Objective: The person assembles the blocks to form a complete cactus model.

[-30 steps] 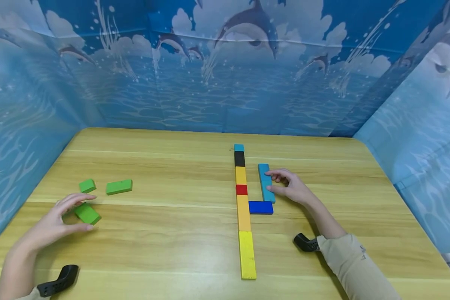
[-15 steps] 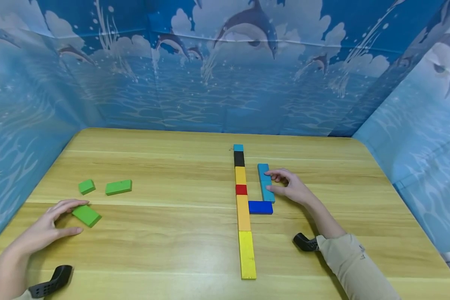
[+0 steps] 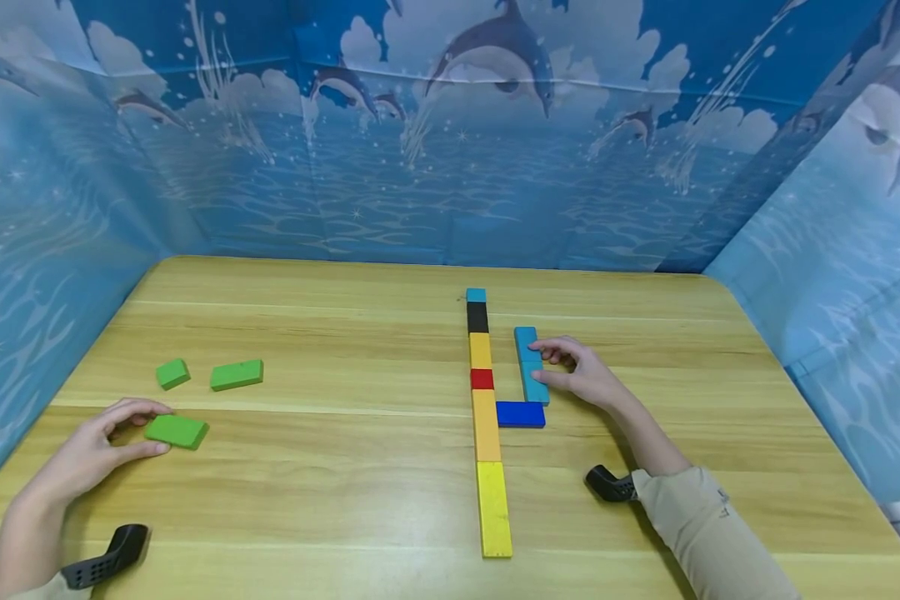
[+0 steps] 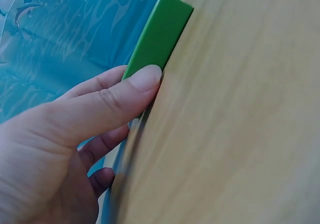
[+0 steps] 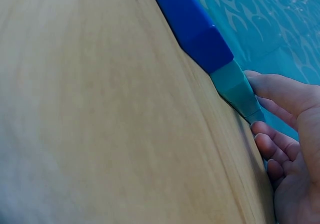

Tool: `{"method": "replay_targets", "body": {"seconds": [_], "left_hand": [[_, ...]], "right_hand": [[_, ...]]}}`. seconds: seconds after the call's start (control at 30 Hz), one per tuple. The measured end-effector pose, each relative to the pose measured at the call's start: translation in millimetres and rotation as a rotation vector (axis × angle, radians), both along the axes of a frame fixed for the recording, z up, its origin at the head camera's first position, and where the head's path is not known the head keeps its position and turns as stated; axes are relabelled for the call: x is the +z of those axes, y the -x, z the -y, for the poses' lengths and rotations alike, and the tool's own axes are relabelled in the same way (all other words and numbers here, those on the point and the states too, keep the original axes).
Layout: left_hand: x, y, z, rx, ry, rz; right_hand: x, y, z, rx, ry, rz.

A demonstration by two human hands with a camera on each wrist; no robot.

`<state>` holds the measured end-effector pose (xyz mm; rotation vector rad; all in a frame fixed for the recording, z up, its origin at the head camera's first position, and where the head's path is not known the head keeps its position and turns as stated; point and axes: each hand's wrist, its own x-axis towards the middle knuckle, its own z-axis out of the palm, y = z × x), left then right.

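The tabletop [image 3: 345, 492] is pale, stripy wood. At the frame's left are a small green block [image 3: 172, 374], a long green block [image 3: 237, 375] and, below, a third green block [image 3: 178, 432]. Right of the middle, a row runs down: tiny light blue block [image 3: 476, 295], black block [image 3: 477, 317], golden block [image 3: 480, 350], red block [image 3: 482, 379], orange block [image 3: 485, 425], yellow block [image 3: 494, 510]. A dark blue block [image 3: 521, 414] touches the orange one; two sky blue blocks [image 3: 523, 343] lie end to end above it.

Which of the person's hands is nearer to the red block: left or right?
Right. The right hand is to the right of the red block, touching the light blue blocks; the left hand is far to its left, gripping a green block.
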<state>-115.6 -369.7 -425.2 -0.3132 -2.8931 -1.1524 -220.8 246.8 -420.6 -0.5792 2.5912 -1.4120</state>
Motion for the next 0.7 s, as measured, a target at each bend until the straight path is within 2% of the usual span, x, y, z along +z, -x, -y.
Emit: {"method": "replay_targets", "body": {"seconds": [0.1,0.23,0.4,0.6,0.7], "left_hand": [[0.1,-0.2,-0.8,0.017,0.002,0.003],[1.6,-0.4,-3.9,0.047,0.012,0.016],[3.8,2.1,-16.9,0.089,-0.026,0.007],[7.5,14.2,-52.2,0.066,-0.129,-0.076],[8.7,23.0,-77.3,0.029,-0.189,-0.14]], "right_hand": [[-6.1,3.6,-3.0,-0.003,-0.002,-0.001],[-6.9,4.0,-3.8,-0.001,0.014,-0.001],[-7.5,4.2,-4.1,-0.001,0.013,-0.001],[-6.0,3.8,-3.2,-0.007,-0.002,0.006],[3.5,-1.5,1.6,0.001,-0.003,0.003]]}}
